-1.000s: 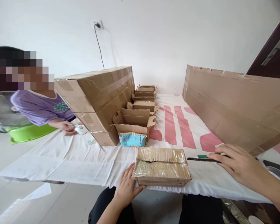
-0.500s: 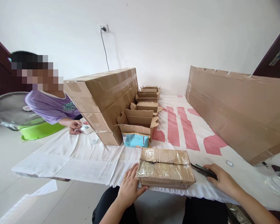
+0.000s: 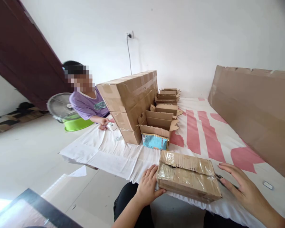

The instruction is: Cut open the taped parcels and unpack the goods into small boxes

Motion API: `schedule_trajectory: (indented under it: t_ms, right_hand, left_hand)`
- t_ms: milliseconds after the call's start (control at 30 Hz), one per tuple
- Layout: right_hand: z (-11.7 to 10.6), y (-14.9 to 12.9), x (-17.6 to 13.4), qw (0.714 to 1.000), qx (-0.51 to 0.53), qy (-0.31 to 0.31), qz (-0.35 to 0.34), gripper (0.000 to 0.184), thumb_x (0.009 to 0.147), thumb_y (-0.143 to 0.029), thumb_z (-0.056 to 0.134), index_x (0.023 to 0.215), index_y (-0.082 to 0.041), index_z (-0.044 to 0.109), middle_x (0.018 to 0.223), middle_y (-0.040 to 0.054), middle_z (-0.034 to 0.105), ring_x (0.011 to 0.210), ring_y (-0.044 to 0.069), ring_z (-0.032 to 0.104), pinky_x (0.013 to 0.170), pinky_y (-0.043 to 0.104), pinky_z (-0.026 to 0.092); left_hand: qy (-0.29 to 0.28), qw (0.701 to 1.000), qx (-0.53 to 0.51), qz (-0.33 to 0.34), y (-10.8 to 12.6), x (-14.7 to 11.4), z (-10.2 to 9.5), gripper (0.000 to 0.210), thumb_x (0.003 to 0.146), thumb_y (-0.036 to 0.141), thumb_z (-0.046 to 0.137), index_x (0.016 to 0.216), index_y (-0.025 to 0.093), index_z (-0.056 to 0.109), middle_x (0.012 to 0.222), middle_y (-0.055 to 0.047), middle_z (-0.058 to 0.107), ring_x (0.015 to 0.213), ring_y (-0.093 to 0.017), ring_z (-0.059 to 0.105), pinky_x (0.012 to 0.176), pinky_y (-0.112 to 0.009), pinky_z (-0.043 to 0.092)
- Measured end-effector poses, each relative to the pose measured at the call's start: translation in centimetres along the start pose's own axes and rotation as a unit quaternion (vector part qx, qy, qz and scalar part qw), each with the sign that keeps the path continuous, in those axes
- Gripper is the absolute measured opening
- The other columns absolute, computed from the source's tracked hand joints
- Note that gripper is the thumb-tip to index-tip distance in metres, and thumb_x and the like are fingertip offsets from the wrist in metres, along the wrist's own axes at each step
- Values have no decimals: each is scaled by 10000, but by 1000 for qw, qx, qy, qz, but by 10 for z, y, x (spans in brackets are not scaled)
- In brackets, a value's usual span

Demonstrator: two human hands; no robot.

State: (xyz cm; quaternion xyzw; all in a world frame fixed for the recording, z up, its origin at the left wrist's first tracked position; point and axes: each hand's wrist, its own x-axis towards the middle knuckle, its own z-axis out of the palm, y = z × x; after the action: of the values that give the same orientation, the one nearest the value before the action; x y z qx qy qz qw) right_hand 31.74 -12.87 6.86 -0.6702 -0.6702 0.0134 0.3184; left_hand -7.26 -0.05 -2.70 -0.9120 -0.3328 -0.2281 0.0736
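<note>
A taped cardboard box sits at the near table edge, with a torn slit running along its top. My left hand lies against the box's left end, fingers stretched and thumb by the lower front edge. Beyond the box's right end, my right hand is open, with fingers and thumb spread apart. Under it, partly hidden, a dark knife-like tool lies on the cloth, its tip close to the box.
Stacked closed boxes stand left of several open-topped cartons and a blue packet. A large cardboard sheet stands at right. Across the table, a person in purple holds a small white object.
My right hand has let go of the dark tool and opened above it. My left hand stays at the box. The view has turned left, so everything appears farther right.
</note>
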Motion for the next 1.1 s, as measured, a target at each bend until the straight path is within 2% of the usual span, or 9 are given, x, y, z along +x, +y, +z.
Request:
schedule_trajectory:
  t_ms: [100,267,533,700,800,867,933,1033,1100]
  right_hand:
    - [0,-22,9,999,-3,-21,-47,402,893,-469,574,1266,-319,557,1331,92,606,1161,313,633,755,392,636]
    - [5,-46,25,993,-20,3,-119,477,835,-504,639,1263,-310,556,1312,112,622,1137,345,646,855,490,608]
    - [19,-44,40,990,-36,24,-133,320,893,-497,574,1141,-300,619,1168,81,699,1048,312,684,866,523,595]
    - [18,-45,40,992,-26,26,-117,311,901,-511,557,1096,-286,647,1148,76,710,1025,302,692,855,491,602]
    - [14,-49,40,994,-17,31,-105,300,921,-497,531,1101,-286,643,1125,66,720,996,285,702,818,455,615]
    - [12,-52,41,994,-12,37,-106,285,935,-481,514,1101,-285,638,1102,61,724,985,275,704,810,442,615]
    - [10,-55,43,992,-9,41,-118,274,941,-469,509,1097,-281,632,1095,65,721,995,272,697,829,443,606]
    - [10,-59,44,990,-11,37,-134,260,939,-453,519,1102,-276,618,1097,69,709,1001,264,687,839,431,595]
    - [11,-61,45,989,-16,37,-141,240,941,-434,523,1099,-277,611,1091,64,704,991,255,687,834,419,592]
  left_hand:
    - [12,999,-22,-22,2,0,0,846,796,734,537,1378,122,486,1348,-186,594,1282,-349,516,1035,-483,401]
    - [8,999,-43,-22,3,0,1,900,780,763,523,1406,119,461,1337,-194,599,1284,-357,512,1025,-490,411]
    - [-2,997,-59,-40,2,-1,4,912,765,788,510,1413,148,455,1361,-189,587,1288,-371,512,1028,-530,410]
    - [-12,996,-75,-45,4,0,4,905,761,788,518,1402,151,474,1367,-196,580,1285,-388,514,1035,-542,410]
    - [-24,991,-118,-57,3,1,-1,908,752,790,528,1400,156,475,1386,-197,562,1307,-406,483,1053,-571,389]
    - [-39,977,-197,-68,-2,2,-7,929,749,811,497,1417,167,447,1403,-194,542,1326,-400,459,1080,-577,364]
    - [-40,943,-314,-99,-9,6,-18,898,803,807,399,1443,178,396,1417,-191,518,1326,-367,462,1082,-547,378]
    - [8,881,-443,-165,-18,21,-42,754,906,711,326,1458,197,339,1449,-179,464,1341,-328,444,1064,-508,403]
    - [39,869,-462,-173,-18,38,-61,698,913,650,425,1460,227,326,1482,-160,424,1381,-332,387,1084,-515,374]
